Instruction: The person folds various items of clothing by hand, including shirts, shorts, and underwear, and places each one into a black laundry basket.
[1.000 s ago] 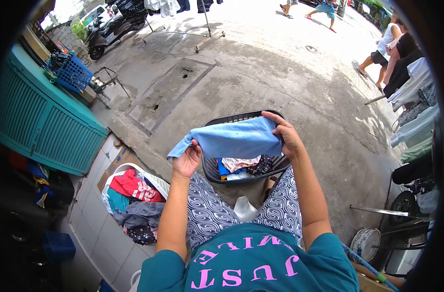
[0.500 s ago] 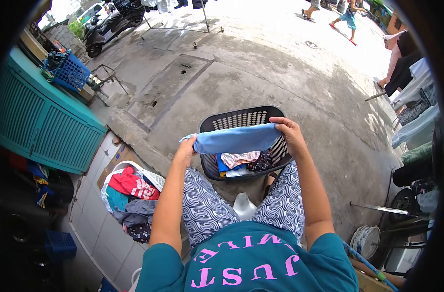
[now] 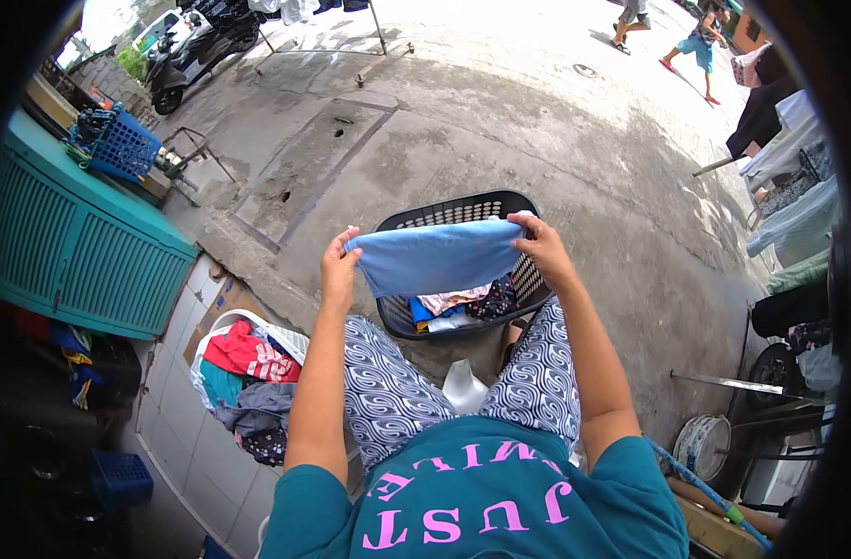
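Observation:
A light blue cloth (image 3: 439, 258) hangs stretched between my two hands, over a dark plastic basket (image 3: 414, 326). My left hand (image 3: 340, 258) pinches its left upper corner, and my right hand (image 3: 541, 246) pinches the right upper corner. Inside the basket, below the cloth, lie folded clothes: a pink patterned piece (image 3: 452, 298), a dark floral piece (image 3: 493, 300) and something blue and yellow. The cloth hides part of the basket's inside.
To the left, a white basket (image 3: 278, 334) holds a pile of clothes with a red piece (image 3: 248, 354). Beyond are a teal cabinet (image 3: 95, 242) and a blue basket (image 3: 127, 145). Clothes hang at the right (image 3: 789, 149); two people walk on the far street.
Both hands have risen slightly and the blue cloth hangs lower and wider, showing more of its face. The people in the street have moved, and the whole view has shifted a little.

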Available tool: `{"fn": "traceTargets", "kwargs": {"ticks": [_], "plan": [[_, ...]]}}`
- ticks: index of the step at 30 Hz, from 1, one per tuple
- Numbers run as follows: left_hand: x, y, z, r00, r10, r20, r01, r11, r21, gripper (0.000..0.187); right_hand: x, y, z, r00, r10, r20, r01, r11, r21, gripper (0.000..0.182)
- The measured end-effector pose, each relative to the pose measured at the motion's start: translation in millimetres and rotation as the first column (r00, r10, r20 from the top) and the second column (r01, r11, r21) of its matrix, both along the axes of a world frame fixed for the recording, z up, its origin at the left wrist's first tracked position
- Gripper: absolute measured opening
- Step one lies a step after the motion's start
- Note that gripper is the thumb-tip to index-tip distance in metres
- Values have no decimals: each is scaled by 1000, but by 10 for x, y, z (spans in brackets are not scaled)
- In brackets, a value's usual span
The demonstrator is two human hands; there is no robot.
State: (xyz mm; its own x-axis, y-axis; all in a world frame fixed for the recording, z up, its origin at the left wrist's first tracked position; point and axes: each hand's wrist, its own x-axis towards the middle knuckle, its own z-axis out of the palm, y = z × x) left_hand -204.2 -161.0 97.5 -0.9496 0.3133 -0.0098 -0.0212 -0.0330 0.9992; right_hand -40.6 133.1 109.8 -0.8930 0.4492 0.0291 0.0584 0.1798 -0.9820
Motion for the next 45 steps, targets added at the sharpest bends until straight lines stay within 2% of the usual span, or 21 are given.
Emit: {"fn": "traceTargets", "kwargs": {"ticks": [1, 3, 4, 6, 7, 10, 12, 15, 19, 21, 23, 24, 26, 27, 29, 33, 36, 39, 40, 42, 45], "plan": [[11, -23, -46, 1000, -4, 5, 4, 1000, -3, 37, 17, -2, -17, 1000, -4, 5, 4, 1000, -3, 45], [68, -75, -131, 985, -23, -173, -23, 966, -259, 34, 61, -13, -72, 999, 4, -42, 15, 897, 441, 39], [97, -105, -151, 986, -26, -167, -19, 965, -260, 34, 85, 8, -86, 999, 1, -36, 15, 898, 440, 39], [144, -157, -160, 901, -171, -398, -129, 771, -624, 29, 128, 54, -97, 979, 39, 201, -129, 880, 457, 28], [153, -156, -155, 902, -171, -396, -128, 770, -625, 29, 151, 55, -109, 985, -1, 171, -77, 888, 453, 20], [182, -131, -114, 884, -216, -414, -143, 719, -680, 21, 164, 112, -84, 966, -73, 249, -65, 861, 505, 18], [179, -48, -57, 871, -264, -415, -187, 603, -775, 14, 156, 100, -38, 955, -103, 277, -76, 820, 567, 17], [183, 104, 33, 881, -221, -418, -211, 608, -765, 13, 133, 83, 31, 919, -228, 321, -12, 799, 601, 17], [208, 194, -32, 816, -224, -532, -298, 626, -721, 16, 148, 126, -72, 945, -292, 147, 127, 744, 656, 14], [284, 216, -85, 673, -260, -692, -416, 641, -645, 16, 178, 134, -168, 947, -311, 81, 176, 713, 679, 13], [394, 234, -239, 687, -301, -662, -388, 619, -683, 18, 244, 137, -324, 950, -311, 0, 201, 612, 765, 12], [450, 223, -358, 697, -341, -631, -359, 597, -718, 19, 286, 142, -466, 951, -310, 2, 198, 613, 765, 12], [544, 147, -674, 737, -378, -560, -297, 563, -771, 20, 392, 165, -842, 938, -320, 131, 33, 459, 888, 10], [599, 97, -838, 768, -406, -495, -249, 523, -815, 21, 469, 169, -1023, 938, -320, 132, 32, 459, 888, 10], [684, 33, -943, 822, -419, -387, -173, 464, -869, 21, 627, 166, -1281, 919, -296, 259, -100, 462, 881, 8], [680, -126, -784, 817, -341, -465, -214, 569, -794, 19, 758, 101, -1308, 926, -283, 252, -68, 529, 846, 9], [672, -300, -596, 808, -297, -509, -288, 554, -781, 19, 786, 90, -1318, 941, -260, 216, -68, 481, 874, 6], [681, -634, -677, 793, -327, -515, -357, 435, -827, 27, 811, 41, -1314, 934, -291, 208, -76, 406, 911, 6], [721, -710, -687, 854, -290, -431, -322, 355, -878, 31, 826, 58, -1363, 928, -304, 217, -95, 370, 924, 7], [798, -816, -623, 947, -172, -271, -182, 408, -895, 43, 846, 67, -1356, 875, -353, 332, -179, 402, 898, 11], [945, -936, -636, 956, -85, -282, -199, 520, -830, 47, 849, 127, -1362, 847, -336, 412, -258, 418, 871, 12]]}}
